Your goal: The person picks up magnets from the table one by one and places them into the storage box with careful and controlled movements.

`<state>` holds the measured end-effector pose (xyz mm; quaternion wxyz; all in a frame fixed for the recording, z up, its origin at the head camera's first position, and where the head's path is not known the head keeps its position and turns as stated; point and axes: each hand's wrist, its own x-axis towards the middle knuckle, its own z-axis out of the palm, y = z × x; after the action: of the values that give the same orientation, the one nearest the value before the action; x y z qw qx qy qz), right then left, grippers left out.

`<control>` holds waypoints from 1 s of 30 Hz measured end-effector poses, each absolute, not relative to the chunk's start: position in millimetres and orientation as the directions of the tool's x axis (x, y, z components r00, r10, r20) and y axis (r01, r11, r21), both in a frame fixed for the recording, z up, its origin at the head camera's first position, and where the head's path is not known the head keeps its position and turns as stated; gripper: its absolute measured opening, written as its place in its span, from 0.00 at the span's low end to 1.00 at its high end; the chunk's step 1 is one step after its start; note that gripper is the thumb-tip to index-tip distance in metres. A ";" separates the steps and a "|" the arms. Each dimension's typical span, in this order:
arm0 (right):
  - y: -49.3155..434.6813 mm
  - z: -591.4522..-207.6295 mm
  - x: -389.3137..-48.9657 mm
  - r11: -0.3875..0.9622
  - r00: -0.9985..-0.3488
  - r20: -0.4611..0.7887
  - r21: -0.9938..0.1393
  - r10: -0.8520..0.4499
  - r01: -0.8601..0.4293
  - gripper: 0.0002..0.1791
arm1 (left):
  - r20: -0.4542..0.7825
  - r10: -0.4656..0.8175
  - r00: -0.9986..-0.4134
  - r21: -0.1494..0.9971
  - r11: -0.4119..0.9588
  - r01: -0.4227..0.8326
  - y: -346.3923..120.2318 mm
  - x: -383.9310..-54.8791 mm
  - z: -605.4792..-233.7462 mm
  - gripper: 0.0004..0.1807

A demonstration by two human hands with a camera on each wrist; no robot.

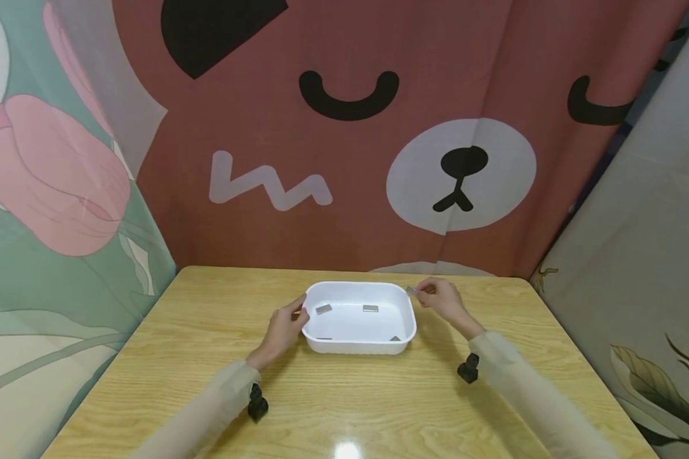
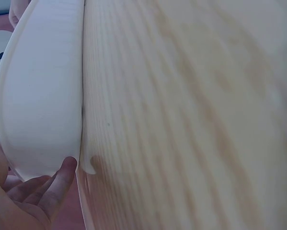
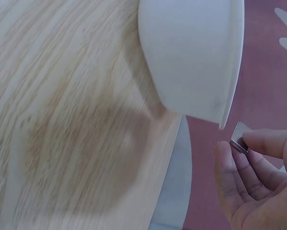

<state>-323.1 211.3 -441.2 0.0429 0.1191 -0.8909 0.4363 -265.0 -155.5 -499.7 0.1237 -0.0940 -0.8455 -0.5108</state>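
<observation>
A white plastic tray point(image 1: 347, 324) with rounded corners stands on the wooden table. Several small flat silver metal blocks lie in it, one block point(image 1: 370, 308) towards the back middle and another block point(image 1: 324, 309) at the left. My left hand point(image 1: 281, 328) holds the tray's left end, the thumb at the rim and the fingers against the outer wall. Just beyond the back right corner, my right hand point(image 1: 444, 301) pinches one more silver metal block point(image 3: 239, 138) between thumb and fingers. That block is held up near the rim.
The light wooden table point(image 1: 344, 395) ends not far behind the tray. A brown curtain point(image 1: 344, 236) with a bear print hangs past the back edge. Patterned curtains flank both sides, the left curtain point(image 1: 63, 280) with flowers. Black wrist cameras sit below both sleeves.
</observation>
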 end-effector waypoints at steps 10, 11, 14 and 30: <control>198.0 -437.1 -321.0 0.575 -0.963 0.190 -0.773 -0.193 -0.268 0.09 | 0.285 0.031 -0.958 0.847 0.460 0.267 -154.6 -265.2 -498.9 0.25; 196.2 -436.5 -320.4 0.569 -0.963 0.185 -0.779 -0.194 -0.264 0.09 | 0.285 0.034 -0.958 0.846 0.461 0.268 -154.5 -265.1 -498.6 0.25; 191.2 -436.2 -319.3 0.553 -0.962 0.183 -0.789 -0.204 -0.268 0.09 | 0.271 0.033 -0.962 0.850 0.461 0.255 -154.4 -264.5 -497.5 0.26; 170.4 -440.3 -317.4 0.565 -0.960 0.166 -0.781 -0.225 -0.267 0.07 | 0.280 0.026 -0.960 0.849 0.461 0.260 -154.1 -264.5 -498.7 0.25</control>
<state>-317.4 170.4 -440.3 0.0236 0.1392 -0.8842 0.4452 -264.5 -154.1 -498.7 0.1142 -0.0844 -0.8469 -0.5124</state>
